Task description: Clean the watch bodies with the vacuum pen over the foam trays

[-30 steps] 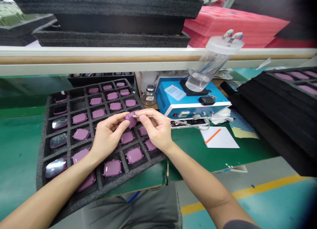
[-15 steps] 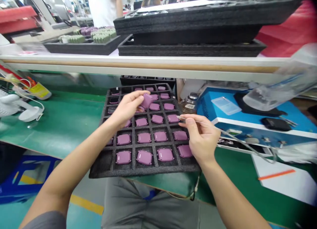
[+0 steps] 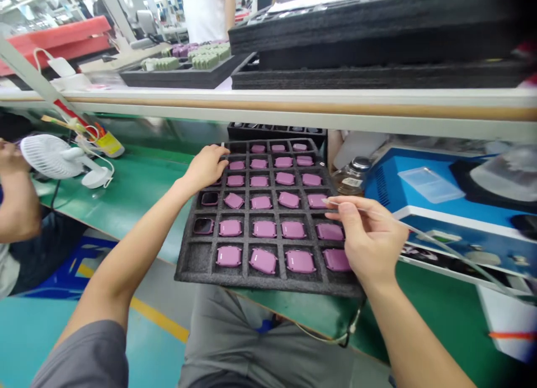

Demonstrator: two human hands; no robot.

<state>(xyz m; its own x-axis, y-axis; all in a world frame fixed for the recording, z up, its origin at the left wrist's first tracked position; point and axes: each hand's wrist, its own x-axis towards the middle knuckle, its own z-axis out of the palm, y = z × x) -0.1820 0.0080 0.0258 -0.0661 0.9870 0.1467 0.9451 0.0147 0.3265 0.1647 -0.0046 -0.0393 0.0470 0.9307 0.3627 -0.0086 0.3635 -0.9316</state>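
Observation:
A black foam tray (image 3: 187, 259) with square pockets lies tilted before me. Most pockets hold purple watch cases (image 3: 264, 229), one to a pocket; black-screened watches (image 3: 203, 226) sit in the left column. The front-left pocket is bare. My left hand (image 3: 206, 167) is over the back of the left column, thumb and index finger apart, with nothing visible between them; the other fingertips are hidden. Between thumb and fingers my right hand (image 3: 371, 237) pinches a thin clear tube (image 3: 419, 234), its tip by a purple case (image 3: 317, 201) on the tray's right side.
A glass jar (image 3: 353, 175) and a blue machine (image 3: 388, 181) stand to the right. At the left are a small white fan (image 3: 52, 155) and another person's arm (image 3: 17, 195). Above runs a shelf (image 3: 168, 105) bearing stacked black trays (image 3: 356, 46).
My left hand has let go of the purple watch case and moved to the tray's left column. My right hand keeps the tube near the same case. The view has swung left.

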